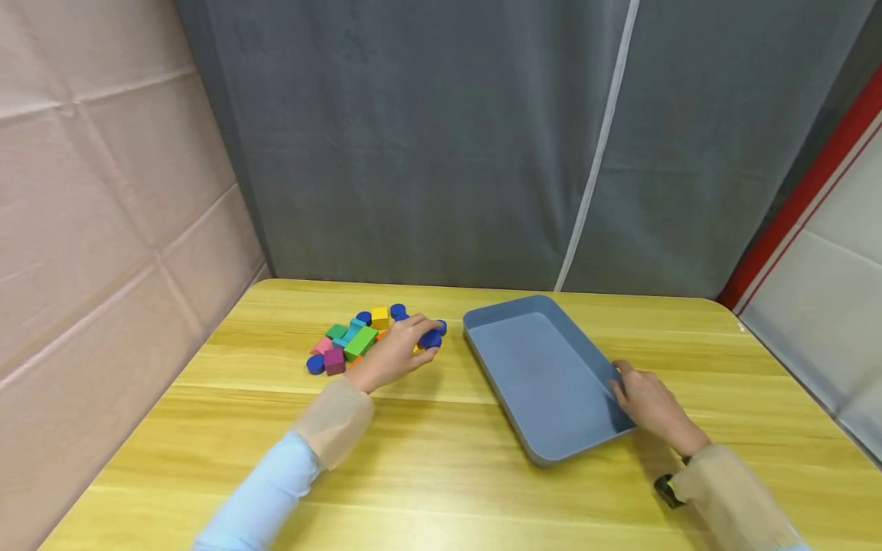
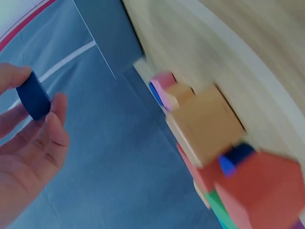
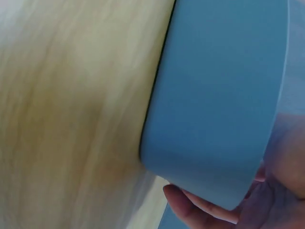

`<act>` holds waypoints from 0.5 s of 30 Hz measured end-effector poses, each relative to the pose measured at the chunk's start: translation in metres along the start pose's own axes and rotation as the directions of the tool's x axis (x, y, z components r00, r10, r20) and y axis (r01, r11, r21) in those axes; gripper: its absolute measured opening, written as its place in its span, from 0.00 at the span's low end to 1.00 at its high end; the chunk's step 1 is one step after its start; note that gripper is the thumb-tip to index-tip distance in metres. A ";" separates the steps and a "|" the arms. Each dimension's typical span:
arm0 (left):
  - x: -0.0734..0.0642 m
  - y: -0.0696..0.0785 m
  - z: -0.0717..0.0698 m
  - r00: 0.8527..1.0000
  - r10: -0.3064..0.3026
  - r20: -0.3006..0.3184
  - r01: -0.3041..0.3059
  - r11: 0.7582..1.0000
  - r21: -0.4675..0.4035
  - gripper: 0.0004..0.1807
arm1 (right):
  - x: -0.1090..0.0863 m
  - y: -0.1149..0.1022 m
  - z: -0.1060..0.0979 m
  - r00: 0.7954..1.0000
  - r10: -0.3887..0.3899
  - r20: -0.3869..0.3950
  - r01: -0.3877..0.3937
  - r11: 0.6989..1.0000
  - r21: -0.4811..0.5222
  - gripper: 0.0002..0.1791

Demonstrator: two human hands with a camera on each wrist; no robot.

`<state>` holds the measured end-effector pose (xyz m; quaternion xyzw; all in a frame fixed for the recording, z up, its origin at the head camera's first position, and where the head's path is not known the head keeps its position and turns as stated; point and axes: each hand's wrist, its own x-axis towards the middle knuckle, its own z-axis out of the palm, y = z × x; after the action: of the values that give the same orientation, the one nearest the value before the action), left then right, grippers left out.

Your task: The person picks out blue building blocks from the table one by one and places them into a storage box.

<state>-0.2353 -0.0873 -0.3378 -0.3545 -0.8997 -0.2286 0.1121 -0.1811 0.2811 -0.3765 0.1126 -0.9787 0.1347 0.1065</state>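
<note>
Left grip [image 2: 29, 155], disc [image 2: 33, 97] — wrist view clearest

Shallow blue-grey rectangular tray [image 1: 544, 371], rounded at the corners, open side up. Left of the tray: a thick, round blue disc [image 2: 33, 96], pinched by its rim in the left hand [image 1: 396, 356]; nearby, clustered multicoloured toy blocks [image 1: 360, 346].

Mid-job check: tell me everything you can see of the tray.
The tray is grey-blue, rectangular and shallow, with low walls, rounded corners and a smooth, plastic-looking surface. It stands open side up on the wooden table, right of the colored blocks, angled from far left to near right. No blocks show inside. The right hand holds its right wall toward the near end; whether that corner is slightly lifted is unclear.
</note>
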 end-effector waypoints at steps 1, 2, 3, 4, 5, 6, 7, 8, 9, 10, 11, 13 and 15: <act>0.003 0.002 0.002 1.000 0.011 -0.003 -0.011 1.000 -0.006 0.19 | 0.000 0.001 0.001 1.000 -0.008 -0.016 0.008 1.000 -0.002 0.17; 0.007 0.003 0.005 1.000 0.023 -0.001 -0.023 1.000 -0.011 0.19 | 0.000 0.001 0.002 0.999 -0.018 -0.030 0.018 1.000 -0.002 0.16; 0.010 0.005 0.007 0.999 0.034 0.001 -0.034 0.999 -0.016 0.19 | 0.000 0.002 0.004 0.999 -0.027 -0.045 0.027 1.000 -0.004 0.15; 0.014 0.007 0.009 0.999 0.036 0.012 -0.035 0.999 -0.020 0.18 | 0.000 0.003 0.005 0.998 -0.034 -0.054 0.033 0.999 -0.005 0.14; 0.017 0.009 0.011 0.999 0.031 0.026 -0.030 0.999 -0.017 0.19 | 0.000 0.003 0.006 0.998 -0.036 -0.058 0.036 0.999 -0.005 0.14; 0.020 0.010 0.014 0.999 0.030 0.036 -0.030 0.999 -0.018 0.18 | 0.000 0.004 0.007 0.997 -0.038 -0.063 0.038 0.999 -0.004 0.13; 0.023 0.012 0.016 0.998 0.031 0.048 -0.030 0.999 -0.020 0.18 | 0.000 0.004 0.008 0.997 -0.040 -0.065 0.039 0.999 -0.004 0.13; 0.026 0.014 0.017 0.998 0.030 0.061 -0.028 0.999 -0.024 0.18 | 0.000 0.005 0.009 0.997 -0.040 -0.064 0.040 0.999 -0.002 0.13; 0.029 0.016 0.019 0.997 0.026 0.073 -0.024 0.999 -0.031 0.18 | 0.000 0.005 0.009 0.997 -0.039 -0.061 0.039 0.999 -0.001 0.13; 0.032 0.019 0.021 0.996 0.019 0.087 -0.016 0.999 -0.039 0.19 | 0.000 0.005 0.010 0.998 -0.037 -0.053 0.037 0.999 -0.001 0.13; 0.035 0.021 0.022 0.995 0.014 0.097 -0.010 0.999 -0.048 0.19 | 0.000 0.005 0.010 0.998 -0.037 -0.049 0.037 0.999 0.000 0.13; 0.040 0.025 0.026 0.993 0.011 0.116 -0.003 0.998 -0.069 0.20 | 0.000 0.005 0.011 0.998 -0.039 -0.044 0.039 0.999 -0.004 0.14; 0.044 0.029 0.030 0.991 0.011 0.133 -0.001 0.997 -0.078 0.20 | 0.000 0.005 0.011 0.998 -0.045 -0.037 0.045 0.999 -0.009 0.16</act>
<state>-0.2488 -0.0281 -0.3386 -0.3758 -0.8946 -0.2389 0.0384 -0.1847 0.2822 -0.3883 0.1316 -0.9743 0.1302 0.1283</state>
